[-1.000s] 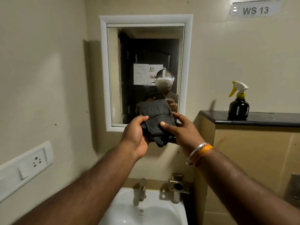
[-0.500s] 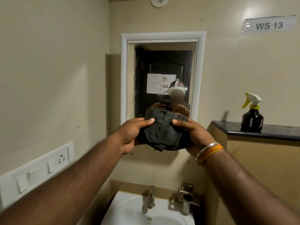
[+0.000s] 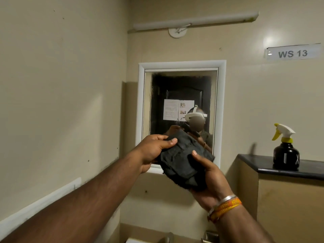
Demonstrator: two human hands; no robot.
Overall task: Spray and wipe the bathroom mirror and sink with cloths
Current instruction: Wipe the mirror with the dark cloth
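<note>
1. Two hands are closed on one dark cloth [image 3: 184, 160]: the left hand [image 3: 152, 151] grasps its upper left end with the thumb laid over the front, and the right hand [image 3: 210, 176] cups its lower right side from beneath, thumb pressed on the front.
2. The cloth is folded into a thick bundle, and its long axis is tilted, running from upper left down to lower right.
3. The bundle is held in the air in front of the lower edge of the mirror [image 3: 180, 102]; whether it touches the glass cannot be told.
4. The mirror is set in a white frame [image 3: 140, 106], and most of the glass above the cloth is uncovered.
5. A side wall [image 3: 61, 93] stands close on the left of the frame, and a bare strip of rear wall lies between the frame and the ledge on the right.
6. A spray bottle [image 3: 285, 149] with a white head and yellow trigger is seen upright on the dark ledge [image 3: 263, 163], well apart from the hands, nozzle turned left toward the mirror.
7. A tube light [image 3: 194, 21] is mounted above the mirror, and a label [image 3: 292, 53] reading "WS 13" is fixed at upper right.
8. Only a sliver of the sink [image 3: 130, 240] and the top of a tap [image 3: 169, 237] is caught at the bottom edge, below the arms.
</note>
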